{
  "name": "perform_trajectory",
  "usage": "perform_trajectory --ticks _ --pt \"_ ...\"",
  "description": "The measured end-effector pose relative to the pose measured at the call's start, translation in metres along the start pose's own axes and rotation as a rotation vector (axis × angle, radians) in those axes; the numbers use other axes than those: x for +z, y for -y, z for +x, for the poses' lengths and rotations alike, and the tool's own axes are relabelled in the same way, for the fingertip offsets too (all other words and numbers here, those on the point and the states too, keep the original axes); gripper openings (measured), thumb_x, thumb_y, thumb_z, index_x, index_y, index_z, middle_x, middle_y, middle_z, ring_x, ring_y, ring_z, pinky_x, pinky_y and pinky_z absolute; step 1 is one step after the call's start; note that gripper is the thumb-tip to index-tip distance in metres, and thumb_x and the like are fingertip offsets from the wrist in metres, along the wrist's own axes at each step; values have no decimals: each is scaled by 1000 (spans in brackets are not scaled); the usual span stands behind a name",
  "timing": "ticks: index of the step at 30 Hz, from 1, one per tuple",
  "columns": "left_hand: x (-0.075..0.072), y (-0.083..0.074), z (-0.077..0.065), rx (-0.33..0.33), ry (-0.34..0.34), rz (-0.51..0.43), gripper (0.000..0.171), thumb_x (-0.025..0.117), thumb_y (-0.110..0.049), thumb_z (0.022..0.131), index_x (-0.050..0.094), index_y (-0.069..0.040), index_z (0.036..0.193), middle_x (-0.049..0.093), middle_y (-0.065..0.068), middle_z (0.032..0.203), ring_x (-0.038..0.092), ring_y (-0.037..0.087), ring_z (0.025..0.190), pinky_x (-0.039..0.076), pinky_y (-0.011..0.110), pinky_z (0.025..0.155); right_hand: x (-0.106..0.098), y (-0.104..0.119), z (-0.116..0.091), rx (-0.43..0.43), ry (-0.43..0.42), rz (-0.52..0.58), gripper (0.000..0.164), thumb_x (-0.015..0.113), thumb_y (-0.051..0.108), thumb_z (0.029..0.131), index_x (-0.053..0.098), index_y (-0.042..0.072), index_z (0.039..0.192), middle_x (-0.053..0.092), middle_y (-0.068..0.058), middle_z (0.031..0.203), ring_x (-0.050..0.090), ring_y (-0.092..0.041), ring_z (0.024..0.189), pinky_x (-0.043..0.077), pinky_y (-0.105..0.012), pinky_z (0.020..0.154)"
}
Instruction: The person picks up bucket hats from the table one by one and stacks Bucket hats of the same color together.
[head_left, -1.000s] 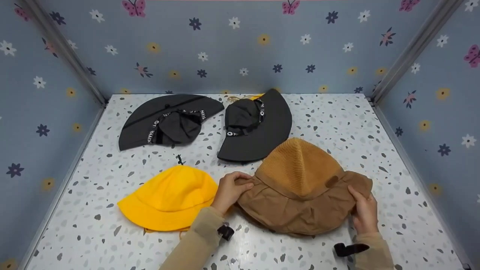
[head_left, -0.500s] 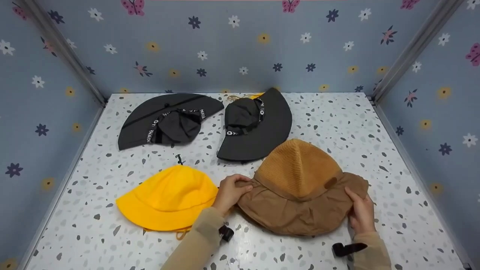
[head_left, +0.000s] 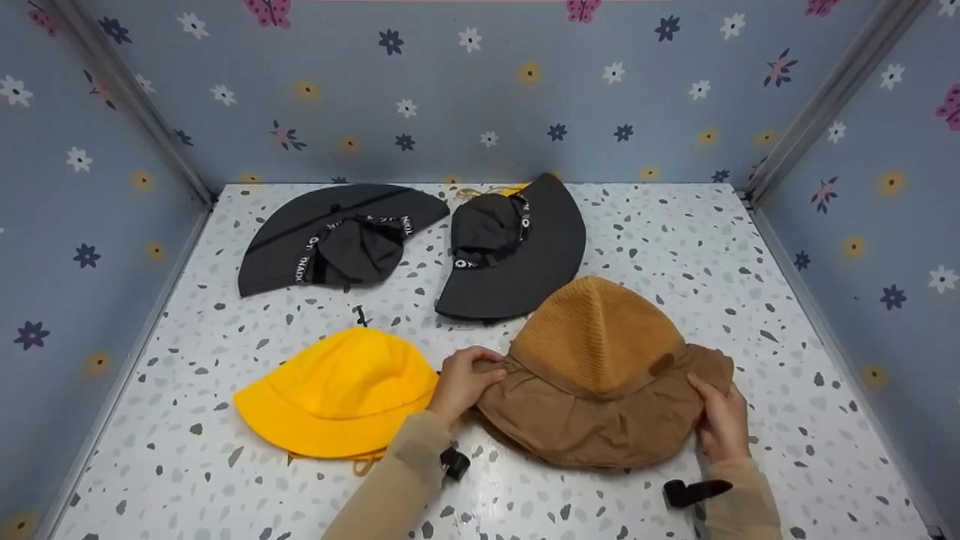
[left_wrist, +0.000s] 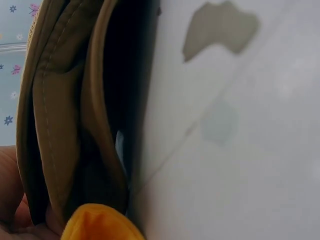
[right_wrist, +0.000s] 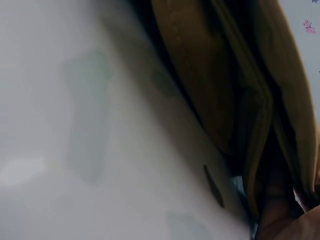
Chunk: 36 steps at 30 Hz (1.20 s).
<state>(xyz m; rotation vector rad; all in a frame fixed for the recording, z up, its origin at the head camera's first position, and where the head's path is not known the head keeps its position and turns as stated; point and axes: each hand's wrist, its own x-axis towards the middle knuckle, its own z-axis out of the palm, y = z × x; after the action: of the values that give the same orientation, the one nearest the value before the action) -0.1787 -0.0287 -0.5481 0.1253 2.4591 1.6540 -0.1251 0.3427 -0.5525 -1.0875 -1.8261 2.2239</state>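
A hat with a tan corduroy crown [head_left: 596, 337] and a pleated brown brim [head_left: 600, 431] lies at the right front in the head view. My left hand [head_left: 463, 386] pinches the brim's left end between thumb and fingers. At the opposite end, my right hand [head_left: 724, 416] grips the brim with the thumb on top and the fingers underneath. Both wrist views show the brown brim [left_wrist: 57, 110] edge-on, its layers folded over one another. A yellow bucket hat [head_left: 341, 397] lies right beside my left hand, and a bit of its edge [left_wrist: 102, 225] shows in the left wrist view.
Two dark grey wide-brimmed hats lie behind: one at the back left [head_left: 352, 244], one at the back middle [head_left: 517, 262], partly overlapped by the tan crown. A yellow piece [head_left: 516, 190] with a cord peeks out behind the latter. Patterned walls [head_left: 480, 90] enclose the speckled tabletop [head_left: 750, 285].
My right hand, with the right end of the brim, has shifted slightly left. My left hand keeps its hold, and the other hats stay in place.
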Motion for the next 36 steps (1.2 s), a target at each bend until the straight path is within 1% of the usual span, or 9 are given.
perform_trajectory --ticks 3,5,8,12,18,25,30,34,36 --pt "0 0 0 -1 4 -5 17 75 -9 87 74 -5 104 73 11 106 64 29 109 46 44 104 0 3 0 5 3 -1 37 72 21 92 52 21 123 59 16 110 59 2 100 51 -14 88" --pt "0 -1 0 9 5 10 18 75 -9 87 74 -5 104 73 11 106 64 29 109 46 44 103 0 4 0 4 7 23 37 72 19 92 53 19 123 62 17 103 61 2 97 53 -14 86" --pt "0 -1 -1 18 3 18 18 75 -9 87 74 -5 104 73 11 106 64 29 109 47 43 103 1 4 0 5 19 49 37 73 18 91 53 16 123 64 18 99 62 1 95 54 -15 85" --pt "-1 -1 0 21 3 8 17 75 -9 88 74 -4 104 73 11 106 65 28 108 48 43 103 2 4 0 6 24 51 37 72 19 92 53 17 123 63 18 99 61 0 95 53 -15 85" --pt "0 1 0 46 4 18 18 75 -8 87 73 -3 105 73 12 105 65 29 108 48 44 102 3 4 1 4 10 71 34 72 15 92 54 17 121 65 18 96 62 0 93 54 -15 84" --pt "-1 -1 1 16 19 -5 20 76 -11 87 74 -4 105 73 12 107 63 30 111 45 45 105 1 3 0 14 -1 85 33 74 17 90 55 19 118 65 19 96 62 1 93 54 -15 83" --pt "-4 -2 1 13 45 -15 20 76 -12 86 74 -5 105 73 12 109 62 29 113 43 44 107 0 2 -2 36 -1 81 37 75 20 90 54 19 121 64 20 97 61 2 94 53 -14 84" --pt "-10 -7 0 13 66 15 19 75 -14 88 74 -9 105 73 9 111 62 27 114 43 43 106 -1 2 -3 44 20 97 38 74 20 90 54 19 122 65 19 97 61 1 95 53 -14 84" --pt "-14 -11 0 21 75 45 17 74 -16 89 74 -9 104 74 8 109 63 25 111 46 41 102 -2 2 -3 46 28 120 36 74 19 90 55 19 121 66 18 98 62 1 95 54 -15 84"
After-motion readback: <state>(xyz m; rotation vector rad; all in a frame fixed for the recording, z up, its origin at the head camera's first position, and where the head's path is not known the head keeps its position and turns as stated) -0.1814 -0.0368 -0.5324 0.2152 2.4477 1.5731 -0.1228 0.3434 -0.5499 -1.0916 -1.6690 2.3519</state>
